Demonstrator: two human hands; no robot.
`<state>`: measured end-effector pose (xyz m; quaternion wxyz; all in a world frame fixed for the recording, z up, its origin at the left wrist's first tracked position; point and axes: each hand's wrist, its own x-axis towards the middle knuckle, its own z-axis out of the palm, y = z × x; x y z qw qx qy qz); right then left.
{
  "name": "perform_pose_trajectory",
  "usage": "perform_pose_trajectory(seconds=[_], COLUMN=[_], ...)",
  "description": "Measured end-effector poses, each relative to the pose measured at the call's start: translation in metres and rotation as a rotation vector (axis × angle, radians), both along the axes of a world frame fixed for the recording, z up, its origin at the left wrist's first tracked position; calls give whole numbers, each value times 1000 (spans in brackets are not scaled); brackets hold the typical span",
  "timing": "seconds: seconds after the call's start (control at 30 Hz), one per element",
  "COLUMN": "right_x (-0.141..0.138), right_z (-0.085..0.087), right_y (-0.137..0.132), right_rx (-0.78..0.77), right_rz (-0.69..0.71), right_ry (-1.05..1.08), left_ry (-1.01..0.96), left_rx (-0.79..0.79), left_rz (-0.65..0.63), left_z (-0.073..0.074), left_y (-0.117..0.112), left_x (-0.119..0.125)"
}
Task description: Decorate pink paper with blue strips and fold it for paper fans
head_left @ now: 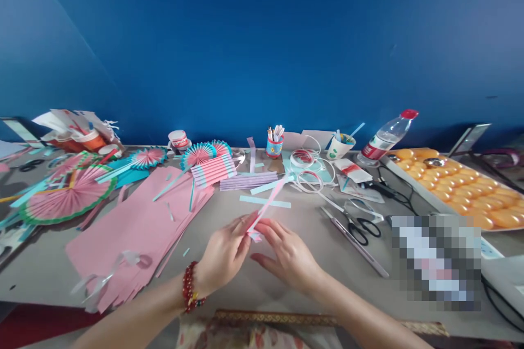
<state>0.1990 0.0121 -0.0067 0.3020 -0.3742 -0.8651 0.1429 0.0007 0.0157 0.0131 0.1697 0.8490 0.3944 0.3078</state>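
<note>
Above the table's front middle, my left hand (225, 256) is closed on a pleated pink paper strip (269, 202), pinching its folded lower end. The strip slants up and to the right, with a pale blue tip. From the other side, the fingers of my right hand (286, 253) press on the same folded end, their thumb held apart below. Part of the fold is hidden between the fingers. Just beyond lie a pale blue paper strip (266, 202) and a pleated purple paper (248, 180). A pleated pink-and-blue paper (213, 169) lies behind them to the left.
Large pink paper sheets (131, 218) cover the left, near paper fans (69, 196). On the right lie scissors (360, 226), a slim cutter (360, 248), tape rolls (309, 180) and a blurred-out patch (436, 262). A bottle (385, 139) stands by a tray of orange domes (458, 185).
</note>
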Motion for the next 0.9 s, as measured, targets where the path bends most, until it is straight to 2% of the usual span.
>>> perform_pose_trajectory(seconds=[0.07, 0.13, 0.23, 0.3, 0.37, 0.43, 0.57, 0.7, 0.8, 0.9], right_x=[15, 32, 51, 54, 48, 37, 24, 33, 42, 49], right_z=[0, 0, 4, 7, 8, 4, -15, -28, -30, -28], right_y=[4, 7, 4, -2, -7, -9, -3, 2, 4, 7], right_rx=[-47, -90, -14, 110, 188, 197, 203, 202, 149, 55], right_rz=[-23, -108, -280, -254, -135, -52, 0, -26, -35, -11], right_ry=[-25, -25, 38, -2, -121, -245, -406, -404, -346, -298], left_ry=[105, 240, 439, 539, 600, 623, 625, 608, 562, 517], left_rx=[183, 349, 444, 418, 371, 334, 292, 249, 207, 164], left_rz=[-1, 37, 59, 21, -8, -32, -67, -73, -51, -63], left_z=[3, 3, -7, -16, -25, -33, -40, -40, -40, -41], left_y=[5, 8, 10, 10, 10, 10, 9, 9, 7, 7], left_x=[-7, -13, -14, -9, -2, 5, 7, -13, -28, -34])
